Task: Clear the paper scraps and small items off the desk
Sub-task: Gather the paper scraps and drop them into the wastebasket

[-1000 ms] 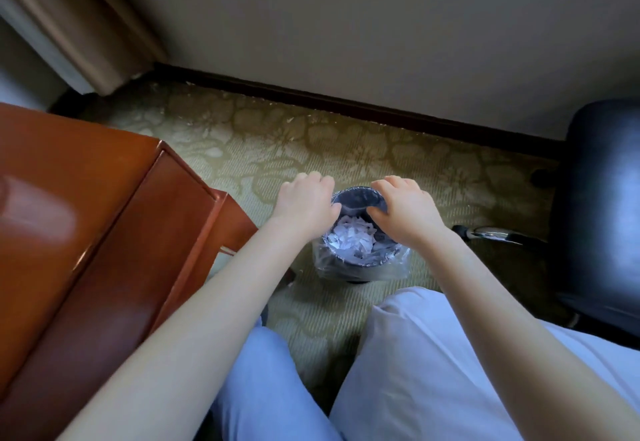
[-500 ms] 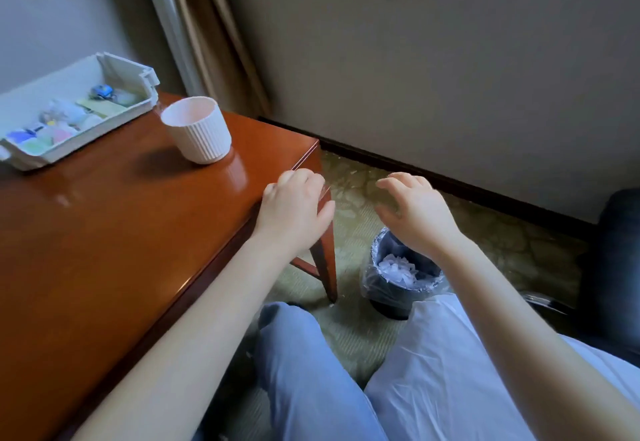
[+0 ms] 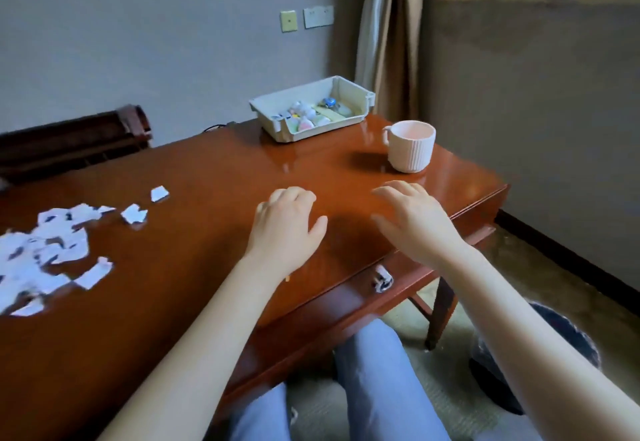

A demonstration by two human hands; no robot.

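scraps [image 3: 45,253] lie heaped on bench [image 3: 207,177] at far left. left hand [image 3: 287,225] and right hand [image 3: 415,222] hover over bare wood, both empty, fingers loosely spread. mug [image 3: 410,151] near right hand.

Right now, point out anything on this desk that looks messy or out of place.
Torn paper scraps litter the desk's left side, loose and scattered. The cup stands upright; the tray holds its small items.

left hand [image 3: 285,224] and right hand [image 3: 414,220] extended, palms down, empty.
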